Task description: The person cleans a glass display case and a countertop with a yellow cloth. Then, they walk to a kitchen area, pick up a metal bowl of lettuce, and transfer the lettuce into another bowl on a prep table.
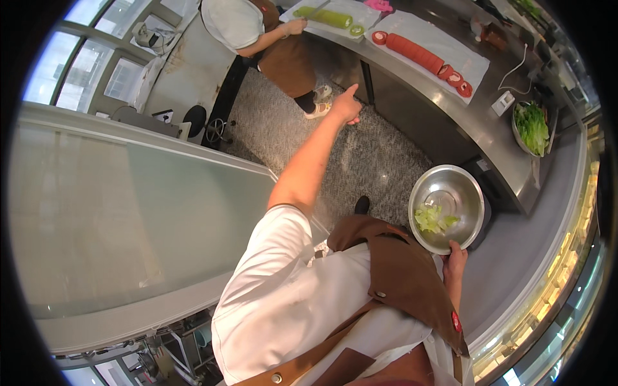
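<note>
My left hand [346, 107] is stretched out over the floor, one finger extended and the others partly curled, holding nothing. At my right side, my right hand [455, 259] grips the rim of a stainless steel bowl [466, 207]. Torn pale green lettuce leaves [433, 219] lie in the bottom of that bowl. On the steel counter ahead, a sliced red roll cake [415, 53] rests on white paper, and a green roll cake [328, 17] lies farther left. Another bowl of green leafy lettuce [531, 128] stands near the counter's right end.
A co-worker in a brown apron [288, 70] stands at the counter, a gloved hand [293, 27] near the green roll and a long blade. A frosted panel [145, 217] borders my left. A white power socket block [503, 103] with a cable sits beside the lettuce bowl.
</note>
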{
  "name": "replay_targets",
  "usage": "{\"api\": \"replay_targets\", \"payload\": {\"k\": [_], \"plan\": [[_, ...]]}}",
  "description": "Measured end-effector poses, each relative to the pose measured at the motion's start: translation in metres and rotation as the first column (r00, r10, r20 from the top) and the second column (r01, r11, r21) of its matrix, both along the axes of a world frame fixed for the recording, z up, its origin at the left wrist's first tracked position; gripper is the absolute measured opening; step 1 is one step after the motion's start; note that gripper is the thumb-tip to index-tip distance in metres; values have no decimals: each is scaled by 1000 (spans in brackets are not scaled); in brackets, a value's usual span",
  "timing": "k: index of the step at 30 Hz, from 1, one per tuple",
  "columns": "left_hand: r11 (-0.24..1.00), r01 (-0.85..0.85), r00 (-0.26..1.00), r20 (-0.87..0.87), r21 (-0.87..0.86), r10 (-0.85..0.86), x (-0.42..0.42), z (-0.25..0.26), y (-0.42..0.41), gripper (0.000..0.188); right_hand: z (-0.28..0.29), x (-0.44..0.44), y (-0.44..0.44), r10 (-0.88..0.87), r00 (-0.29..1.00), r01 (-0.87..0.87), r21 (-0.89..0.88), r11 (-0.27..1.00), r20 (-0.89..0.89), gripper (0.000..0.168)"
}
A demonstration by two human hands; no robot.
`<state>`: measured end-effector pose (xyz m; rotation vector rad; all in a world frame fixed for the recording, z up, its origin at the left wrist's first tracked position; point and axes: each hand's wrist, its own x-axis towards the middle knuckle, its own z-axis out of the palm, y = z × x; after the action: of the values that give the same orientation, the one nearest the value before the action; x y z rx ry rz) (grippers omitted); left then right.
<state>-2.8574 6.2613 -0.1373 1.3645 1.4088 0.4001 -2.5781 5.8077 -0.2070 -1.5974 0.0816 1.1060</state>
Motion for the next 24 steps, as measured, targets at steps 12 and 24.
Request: {"api": "replay_targets", "payload": {"k": [12,24], "plan": [[995,-37,999,-11,92,39,-25,28,61,79,-26,-11,34,-78,997,80,122,989,-22,23],[955,71,997,-7,-286,-76,-72,-139,-72,75,-10,-22,59,-38,999,38,73,997,-2,21]]}}
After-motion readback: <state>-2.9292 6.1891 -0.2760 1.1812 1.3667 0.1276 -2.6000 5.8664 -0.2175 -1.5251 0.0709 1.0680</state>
